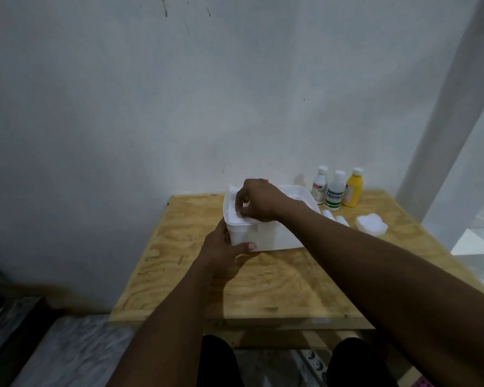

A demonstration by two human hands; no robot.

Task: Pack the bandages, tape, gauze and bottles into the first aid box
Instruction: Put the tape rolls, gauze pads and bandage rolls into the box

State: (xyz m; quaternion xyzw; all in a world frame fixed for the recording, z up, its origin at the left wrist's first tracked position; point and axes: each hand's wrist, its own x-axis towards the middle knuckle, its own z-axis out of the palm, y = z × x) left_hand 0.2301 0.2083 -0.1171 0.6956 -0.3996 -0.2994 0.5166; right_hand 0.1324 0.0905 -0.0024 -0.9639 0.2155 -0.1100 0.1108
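A white plastic first aid box (266, 236) stands near the far edge of the wooden table (263, 280). My left hand (221, 250) grips the box's front left corner, thumb along its front wall. My right hand (259, 201) reaches over the box's left end and pinches a white piece at its top rim; what that piece is I cannot tell. To the right stand three bottles: a white one with a red label (320, 185), a white one with a green label (335, 191) and a yellow one (353, 187). White rolls (336, 217) and a gauze stack (371, 225) lie beside them.
A small clear bottle (300, 180) stands behind the box against the white wall. A white pillar (444, 113) rises at the right. A power strip (313, 364) lies on the floor under the table between my knees.
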